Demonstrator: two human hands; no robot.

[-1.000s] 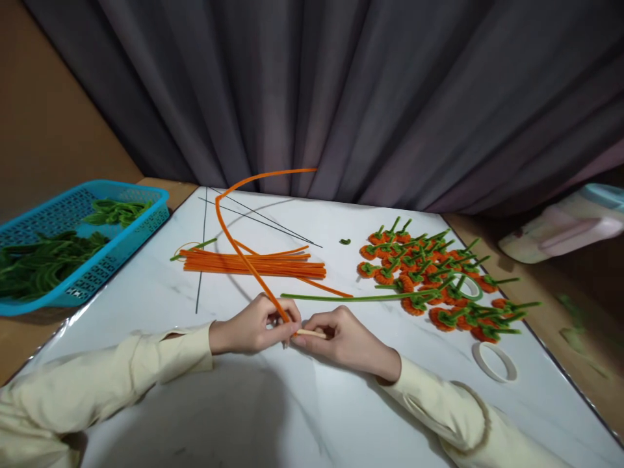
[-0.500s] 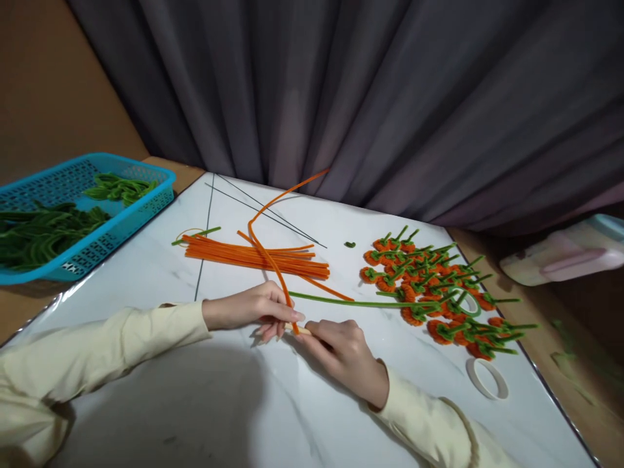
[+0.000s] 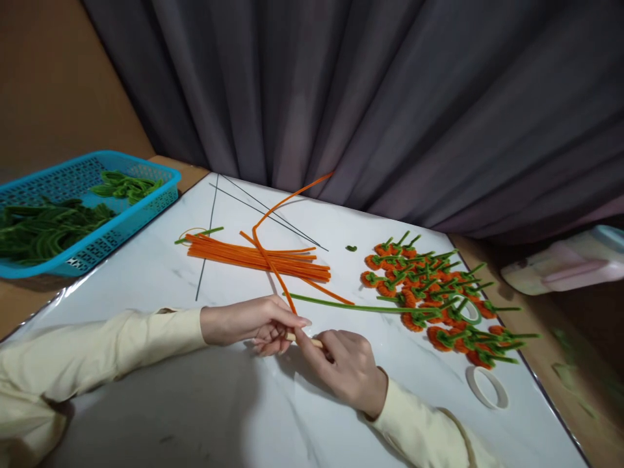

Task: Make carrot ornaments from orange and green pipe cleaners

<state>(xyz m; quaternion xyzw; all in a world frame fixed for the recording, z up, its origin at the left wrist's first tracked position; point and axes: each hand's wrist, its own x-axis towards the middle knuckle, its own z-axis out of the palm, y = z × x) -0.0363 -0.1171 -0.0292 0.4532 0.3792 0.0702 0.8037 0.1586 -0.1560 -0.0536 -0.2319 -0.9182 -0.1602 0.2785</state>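
Note:
In the head view an orange pipe cleaner (image 3: 281, 286) rises from my fingers and bends away toward the curtain. My left hand (image 3: 258, 318) pinches its lower end against a short pale wooden stick (image 3: 316, 342). My right hand (image 3: 348, 364) is closed around the stick's right part, and its index fingertip presses close to the left thumb. Fingers hide the spot where the pipe cleaner meets the stick. Just beyond the hands lie a bundle of orange pipe cleaners (image 3: 244, 255) and one long green pipe cleaner (image 3: 351, 306).
Several orange pipe-cleaner pumpkins (image 3: 414, 279) with green stems cover the table's right side, near two tape rolls, one white (image 3: 487, 388). Thin dark wires (image 3: 268, 211) lie at the back. A blue basket (image 3: 146, 188) with green pieces stands left; a pale container (image 3: 565, 260) stands right.
My right index finger has come up over the stick to where the pipe cleaner crosses it, covering that spot. The pipe cleaner stays in my left pinch. The view has shifted slightly.

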